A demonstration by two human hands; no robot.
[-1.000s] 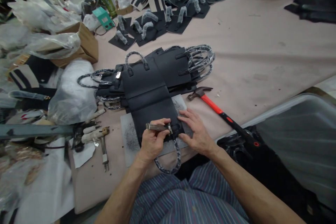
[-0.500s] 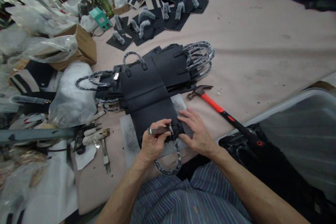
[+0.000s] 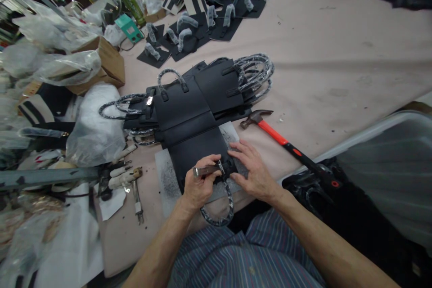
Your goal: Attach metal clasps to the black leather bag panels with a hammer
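My left hand [image 3: 198,189] is closed around a short brown-handled punch [image 3: 205,171] with a shiny metal end cap. Its metal tip meets the near end of a black leather bag panel [image 3: 197,146], by the base of a plastic-wrapped handle [image 3: 231,207]; the exact contact is hard to see. My right hand [image 3: 254,172] lies spread on the panel's right edge, fingertips close to the tip, holding nothing. Under the panel is a speckled pale slab [image 3: 165,173]. The panel's far part rests on a stack of black bag pieces [image 3: 219,85] with wrapped handles.
Right of the stack lies a claw hammer [image 3: 273,132] with a red and black handle. A grey plastic bin [image 3: 388,157] with black pieces stands at the right. Left are a pronged tool [image 3: 137,202], a bulging plastic bag [image 3: 97,128] and a cardboard box [image 3: 110,63]. More handled pieces [image 3: 192,31] lie behind.
The view has shifted slightly. My left hand still grips the punch, its capped end swung a little. The right hand stays in place on the panel.
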